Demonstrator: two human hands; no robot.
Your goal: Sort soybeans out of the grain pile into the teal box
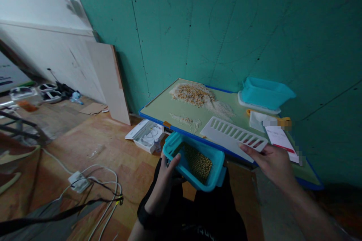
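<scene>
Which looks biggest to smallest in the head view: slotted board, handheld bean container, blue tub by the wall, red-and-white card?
1. bean container in the left hand, though nearness to the camera inflates it.
2. slotted board and blue tub: look alike, not ranked.
3. red-and-white card, smallest.

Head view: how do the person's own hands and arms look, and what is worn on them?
Both are bare. The left hand has no glove; a black band, perhaps a watch strap or cuff, circles its wrist. The right hand is ungloved too, and its forearm shows no sleeve, band or marking.
</scene>
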